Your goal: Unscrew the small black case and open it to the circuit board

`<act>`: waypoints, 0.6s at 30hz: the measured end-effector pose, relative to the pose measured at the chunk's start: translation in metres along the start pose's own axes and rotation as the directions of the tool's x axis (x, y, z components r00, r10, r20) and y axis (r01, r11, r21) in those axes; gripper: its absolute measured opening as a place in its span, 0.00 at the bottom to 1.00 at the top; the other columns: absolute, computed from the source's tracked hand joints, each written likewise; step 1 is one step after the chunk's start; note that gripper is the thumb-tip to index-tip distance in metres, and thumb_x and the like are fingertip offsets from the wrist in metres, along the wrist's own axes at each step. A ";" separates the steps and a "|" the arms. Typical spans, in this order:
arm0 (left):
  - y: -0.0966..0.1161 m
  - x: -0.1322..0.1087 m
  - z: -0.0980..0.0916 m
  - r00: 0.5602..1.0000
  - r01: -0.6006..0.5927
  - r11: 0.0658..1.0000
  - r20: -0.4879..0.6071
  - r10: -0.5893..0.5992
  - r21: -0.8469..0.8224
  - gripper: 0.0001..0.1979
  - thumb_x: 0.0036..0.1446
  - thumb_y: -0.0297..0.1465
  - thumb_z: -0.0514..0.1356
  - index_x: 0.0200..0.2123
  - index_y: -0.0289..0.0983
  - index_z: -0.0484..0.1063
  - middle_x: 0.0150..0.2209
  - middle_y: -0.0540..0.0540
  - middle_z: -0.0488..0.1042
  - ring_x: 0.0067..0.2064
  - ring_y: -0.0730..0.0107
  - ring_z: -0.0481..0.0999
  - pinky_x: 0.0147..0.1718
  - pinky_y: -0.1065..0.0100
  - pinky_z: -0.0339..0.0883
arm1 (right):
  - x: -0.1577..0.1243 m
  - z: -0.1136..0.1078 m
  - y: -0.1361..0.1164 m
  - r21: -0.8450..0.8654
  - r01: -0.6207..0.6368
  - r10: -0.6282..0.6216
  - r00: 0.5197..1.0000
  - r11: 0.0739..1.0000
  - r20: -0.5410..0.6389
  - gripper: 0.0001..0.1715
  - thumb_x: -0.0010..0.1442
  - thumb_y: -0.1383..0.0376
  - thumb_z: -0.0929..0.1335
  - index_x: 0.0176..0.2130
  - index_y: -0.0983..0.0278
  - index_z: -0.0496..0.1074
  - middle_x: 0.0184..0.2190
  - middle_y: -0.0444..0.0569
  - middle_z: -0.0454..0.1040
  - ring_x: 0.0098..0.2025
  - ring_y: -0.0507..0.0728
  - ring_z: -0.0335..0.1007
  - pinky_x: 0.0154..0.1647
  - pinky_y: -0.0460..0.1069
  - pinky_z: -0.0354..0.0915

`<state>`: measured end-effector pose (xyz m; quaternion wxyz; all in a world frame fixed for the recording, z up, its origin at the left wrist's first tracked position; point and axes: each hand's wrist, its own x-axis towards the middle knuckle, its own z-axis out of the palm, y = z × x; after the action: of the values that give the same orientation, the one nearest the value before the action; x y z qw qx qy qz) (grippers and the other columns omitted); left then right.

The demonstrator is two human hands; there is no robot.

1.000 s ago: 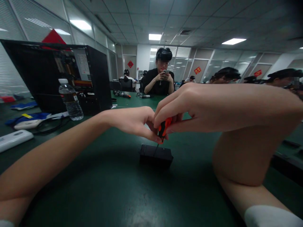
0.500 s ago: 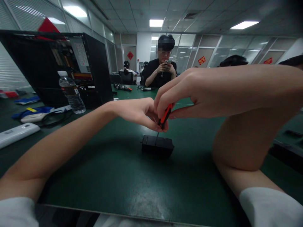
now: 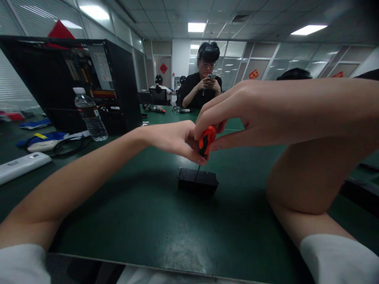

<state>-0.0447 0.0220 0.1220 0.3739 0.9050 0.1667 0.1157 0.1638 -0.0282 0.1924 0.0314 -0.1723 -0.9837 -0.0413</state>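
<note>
A screwdriver (image 3: 206, 140) with an orange and black handle stands slightly tilted, its thin shaft reaching down to the top of a small black box (image 3: 197, 183). My right hand (image 3: 229, 112) is closed around the upper handle from above, the thumb on the near right side. Lower down, my left hand (image 3: 180, 140) pinches the screwdriver near where handle and shaft meet. Its far fingers are partly hidden behind the handle. The box lies on the green table (image 3: 166, 232), and neither hand visibly touches it. The tip meets the box's top face; any screw there is too small to see.
An opened black computer case (image 3: 124, 83) stands at the left, with a water bottle (image 3: 91, 114) before it. A white oblong device (image 3: 25, 166) and a black cable (image 3: 72, 146) lie nearby. Across the table a person (image 3: 204, 85) holds a phone.
The screwdriver handle has turned and now stands a little more upright, showing a wider orange face. My right fingers have shifted slightly on it. The box has stayed in place.
</note>
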 end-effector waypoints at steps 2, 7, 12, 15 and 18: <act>-0.001 0.001 0.001 1.000 -0.006 1.000 -0.025 0.006 0.022 0.10 0.52 0.33 0.72 0.36 0.35 0.80 0.36 0.45 0.82 0.40 0.63 0.81 0.43 0.67 0.74 | 0.000 -0.001 -0.001 -0.031 -0.042 0.042 0.999 0.999 -0.004 0.13 0.66 0.62 0.65 0.44 0.54 0.80 0.36 0.36 0.79 0.34 0.48 0.70 0.35 0.45 0.63; 0.002 -0.001 0.001 1.000 -0.021 0.999 0.006 0.021 -0.050 0.10 0.53 0.28 0.71 0.40 0.34 0.80 0.41 0.44 0.82 0.43 0.63 0.81 0.45 0.67 0.74 | -0.001 -0.001 0.001 -0.044 -0.008 0.010 0.999 0.999 0.045 0.20 0.65 0.56 0.62 0.50 0.54 0.78 0.41 0.33 0.78 0.39 0.47 0.72 0.39 0.46 0.63; 0.003 0.000 0.002 0.998 -0.009 1.000 -0.058 0.008 -0.023 0.09 0.51 0.30 0.72 0.36 0.34 0.81 0.36 0.45 0.82 0.40 0.63 0.81 0.42 0.67 0.75 | -0.004 -0.002 0.005 -0.044 -0.001 0.000 1.000 0.999 -0.017 0.15 0.66 0.58 0.67 0.50 0.52 0.79 0.42 0.38 0.79 0.39 0.49 0.73 0.40 0.45 0.66; 0.003 0.001 0.003 0.997 -0.022 1.000 -0.078 0.023 0.017 0.09 0.51 0.32 0.73 0.33 0.33 0.80 0.33 0.46 0.81 0.37 0.64 0.81 0.39 0.68 0.74 | -0.007 -0.003 0.005 -0.034 -0.048 0.046 0.997 0.998 -0.055 0.14 0.65 0.59 0.67 0.48 0.52 0.80 0.41 0.40 0.80 0.37 0.50 0.73 0.37 0.45 0.66; 0.006 -0.001 0.003 0.998 -0.023 1.000 -0.059 0.022 -0.003 0.09 0.51 0.31 0.73 0.36 0.34 0.81 0.35 0.45 0.82 0.38 0.64 0.82 0.41 0.68 0.75 | -0.008 -0.003 0.003 -0.008 -0.049 0.049 0.997 0.999 -0.052 0.14 0.66 0.59 0.67 0.48 0.52 0.81 0.42 0.37 0.80 0.38 0.50 0.73 0.39 0.45 0.66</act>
<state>-0.0429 0.0158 0.1245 0.3690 0.9024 0.1672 0.1466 0.1726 -0.0285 0.1953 0.0570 -0.1953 -0.9778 -0.0497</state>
